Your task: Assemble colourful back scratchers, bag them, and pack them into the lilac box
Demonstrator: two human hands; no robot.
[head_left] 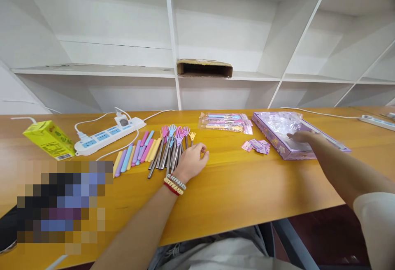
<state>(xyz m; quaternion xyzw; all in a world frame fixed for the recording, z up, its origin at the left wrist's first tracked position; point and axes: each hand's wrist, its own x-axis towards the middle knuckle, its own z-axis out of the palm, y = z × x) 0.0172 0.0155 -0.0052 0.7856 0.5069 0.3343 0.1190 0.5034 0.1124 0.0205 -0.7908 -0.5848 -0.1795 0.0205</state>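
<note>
My left hand (193, 161), wearing beaded bracelets at the wrist, hovers or rests at the right end of a row of metal rods with hand-shaped plastic heads (172, 132) in pink, blue, purple and yellow, like telescopic back scratchers. Its fingers curl loosely, thumb apart, with nothing visible in them. Left of the rods lie several pastel plastic handles (126, 159). My right hand (300, 136) reaches over a purple patterned box (285, 153), fingers stretched out at the clear plastic bags (274, 124) inside. Whether it grips a bag does not show clearly.
Packaged back scratchers (225, 122) lie at the back middle, with small purple cards (259, 145) nearer. To the left are a white power strip (108, 136) with cables and a yellow drink carton (49, 140). A cardboard box (205, 69) sits on the white shelf (123, 71).
</note>
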